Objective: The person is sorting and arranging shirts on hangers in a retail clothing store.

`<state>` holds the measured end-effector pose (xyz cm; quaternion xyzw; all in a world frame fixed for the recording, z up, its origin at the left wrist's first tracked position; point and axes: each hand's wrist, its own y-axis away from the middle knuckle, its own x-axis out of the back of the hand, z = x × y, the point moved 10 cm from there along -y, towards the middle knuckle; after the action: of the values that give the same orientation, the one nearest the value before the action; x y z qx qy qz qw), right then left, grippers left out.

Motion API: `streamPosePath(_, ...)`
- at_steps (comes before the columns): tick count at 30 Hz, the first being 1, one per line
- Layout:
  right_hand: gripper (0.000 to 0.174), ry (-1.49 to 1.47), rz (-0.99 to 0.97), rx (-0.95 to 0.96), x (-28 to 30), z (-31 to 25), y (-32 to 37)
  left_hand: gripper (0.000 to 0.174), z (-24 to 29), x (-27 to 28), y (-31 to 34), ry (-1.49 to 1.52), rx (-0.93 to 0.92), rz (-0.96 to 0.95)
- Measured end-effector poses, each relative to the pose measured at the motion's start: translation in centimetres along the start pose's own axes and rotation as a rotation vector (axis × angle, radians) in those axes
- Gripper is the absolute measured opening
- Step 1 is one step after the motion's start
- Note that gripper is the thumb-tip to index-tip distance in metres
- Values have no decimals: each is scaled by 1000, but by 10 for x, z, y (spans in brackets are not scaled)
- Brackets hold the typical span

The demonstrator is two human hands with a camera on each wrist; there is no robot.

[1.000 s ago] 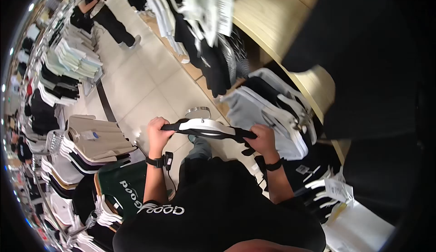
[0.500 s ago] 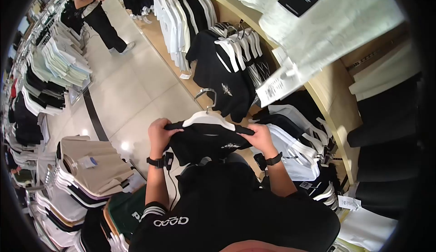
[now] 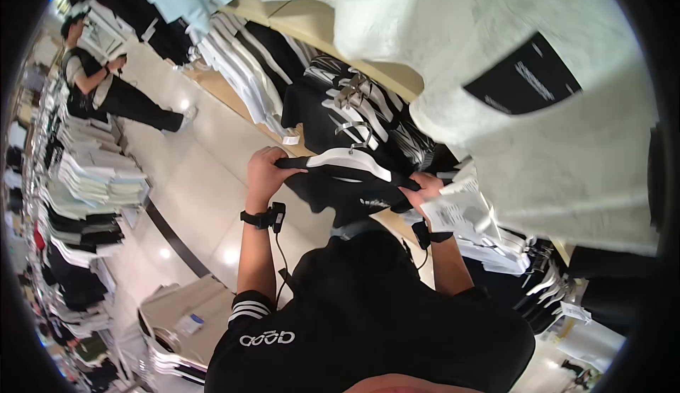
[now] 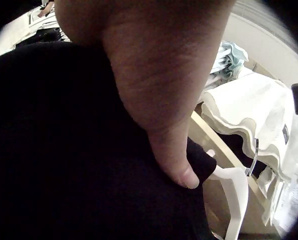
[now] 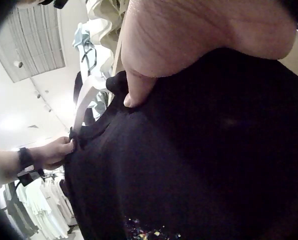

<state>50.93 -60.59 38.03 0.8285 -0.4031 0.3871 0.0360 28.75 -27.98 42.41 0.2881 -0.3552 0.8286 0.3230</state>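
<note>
A black T-shirt with a small print on its chest hangs on a white hanger in front of the body. My left hand grips one shoulder of the T-shirt, its thumb lying along the black cloth. At the other shoulder my right hand pinches the cloth, partly overlapped by a white price tag in the head view. The hanger's metal hook points up and away, overlapping the rack behind. In the right wrist view, colourful specks show low on the shirt's front.
Just beyond the hands, a low rail holds black and striped clothes on white hangers. A pale shirt with a black patch hangs close at the right. Beige tops hang at lower left. A person stands in the tiled aisle.
Both hands have carried the T-shirt and hanger farther out and to the right, toward the rack. Its front has come into view since the first frame. The head view has turned.
</note>
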Motion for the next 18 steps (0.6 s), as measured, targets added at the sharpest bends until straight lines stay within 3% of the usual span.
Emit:
streamPosePath(3, 38, 42, -25, -6, -28, 9, -13, 52, -33, -13, -36, -2, -4, -93)
streamPosePath(4, 44, 95, 172, 125, -20, -17, -13, 52, -54, -20, -44, 31, 26, -150)
streamPosePath(5, 45, 117, 222, 129, -23, -22, -7, 51, -65, -28, -55, 44, 49, -198)
streamPosePath(9, 41, 0, 136, -140, -40, -16, 2, 50, -88, -59, -80, 19, 51, -383)
streamPosePath(10, 40, -15, -14, -459, -50, -1, 14, 50, -82, -68, -79, 17, 34, -416)
streamPosePath(11, 42, 23, -57, -539, -54, 4, 24, 50, -79, -76, -81, 19, 15, -449)
streamPosePath(12, 43, 94, 76, -445, -48, -4, 30, 50, -93, -91, -77, -23, 43, -549)
streamPosePath(14, 43, 185, 324, -314, -36, -30, 49, 50, -88, -95, -81, 79, -67, -470)
streamPosePath(17, 48, 242, 546, -411, -4, -88, 97, 50, -60, -94, -83, 231, -187, -451)
streamPosePath(18, 53, 308, 568, -523, 6, -104, 116, 51, -40, -87, -90, 253, -284, -402)
